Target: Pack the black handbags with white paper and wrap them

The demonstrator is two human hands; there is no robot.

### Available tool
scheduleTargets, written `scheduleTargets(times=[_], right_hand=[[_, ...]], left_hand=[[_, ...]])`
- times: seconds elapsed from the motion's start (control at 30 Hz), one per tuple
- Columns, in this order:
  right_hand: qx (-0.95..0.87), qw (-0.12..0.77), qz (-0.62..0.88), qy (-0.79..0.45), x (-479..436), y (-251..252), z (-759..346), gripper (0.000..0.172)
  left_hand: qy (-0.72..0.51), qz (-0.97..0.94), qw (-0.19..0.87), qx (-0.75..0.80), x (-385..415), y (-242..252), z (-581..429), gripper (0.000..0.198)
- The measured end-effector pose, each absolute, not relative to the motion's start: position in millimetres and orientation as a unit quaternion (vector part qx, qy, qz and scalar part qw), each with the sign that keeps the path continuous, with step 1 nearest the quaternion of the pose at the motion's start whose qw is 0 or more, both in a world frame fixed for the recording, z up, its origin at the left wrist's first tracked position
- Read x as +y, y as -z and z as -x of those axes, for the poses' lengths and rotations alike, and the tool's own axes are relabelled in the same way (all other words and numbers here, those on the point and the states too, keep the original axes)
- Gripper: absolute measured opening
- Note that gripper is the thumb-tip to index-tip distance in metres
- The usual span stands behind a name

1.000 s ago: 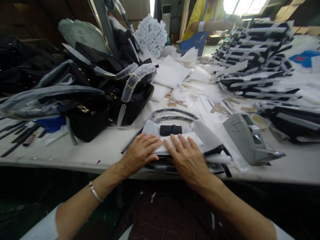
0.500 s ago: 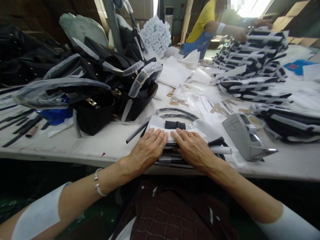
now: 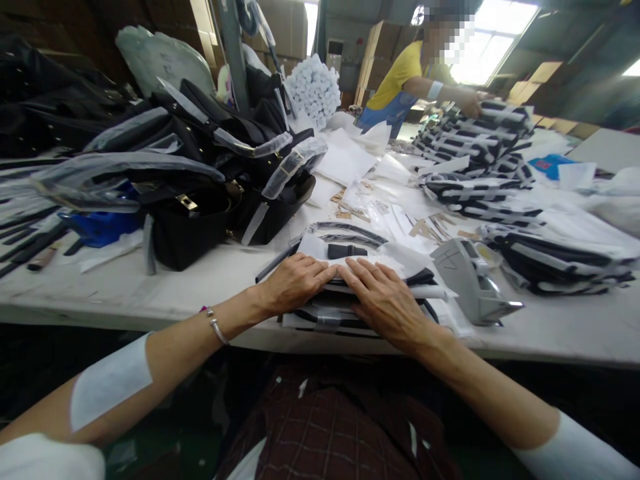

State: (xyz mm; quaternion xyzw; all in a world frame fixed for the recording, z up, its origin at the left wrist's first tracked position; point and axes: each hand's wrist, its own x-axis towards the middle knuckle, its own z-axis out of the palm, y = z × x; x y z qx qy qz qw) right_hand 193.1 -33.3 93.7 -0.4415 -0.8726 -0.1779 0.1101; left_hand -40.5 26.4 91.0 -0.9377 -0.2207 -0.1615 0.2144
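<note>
In front of me on the table lies a black bag (image 3: 320, 313) with white paper (image 3: 313, 247) over its top. Its wrapped handle (image 3: 350, 230) arches behind the paper, and a short black strap piece (image 3: 347, 251) shows on the sheet. My left hand (image 3: 300, 281) rests on the paper's near edge, fingers stretched towards the middle. Beside it, my right hand (image 3: 385, 297) lies with its fingers extended on the same edge, the fingertips of both hands nearly meeting. Neither hand grips anything that I can see. The bag's middle is partly hidden under my hands.
Close on the right stands a grey tape dispenser (image 3: 463, 277). Black bags (image 3: 195, 233) with wrapped handles are heaped left, near a blue object (image 3: 100, 227). Wrapped black-and-white bundles (image 3: 555, 260) are stacked right. Across the table a person in yellow (image 3: 395, 83) handles the far stack.
My left hand has turned more sideways, its fingers now pointing inward along the paper's edge. My right hand stays on the paper. The camera view has tilted up slightly.
</note>
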Motion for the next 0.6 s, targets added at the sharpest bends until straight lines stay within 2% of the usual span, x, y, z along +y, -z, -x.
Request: scheduleTargets(times=[0.2, 0.4, 0.47, 0.53, 0.6], right_hand=[[-0.862, 0.098, 0.439, 0.233, -30, -91, -180, 0.055], [-0.858, 0.121, 0.424, 0.264, -16, -93, -181, 0.065], [-0.868, 0.129, 0.407, 0.254, -10, -103, -185, 0.068], [-0.874, 0.124, 0.411, 0.229, -3, -117, -188, 0.067], [-0.878, 0.104, 0.426, 0.192, 3, -132, -189, 0.06]], left_hand=[[0.197, 0.932, 0.207, -0.224, 30, -84, 43, 0.03], [0.177, 0.933, 0.193, -0.248, 34, -101, 37, 0.029], [0.158, 0.932, 0.193, -0.263, 30, -112, 34, 0.039], [0.148, 0.926, 0.206, -0.278, 24, -123, 30, 0.063], [0.141, 0.915, 0.236, -0.295, 20, -129, 26, 0.087]])
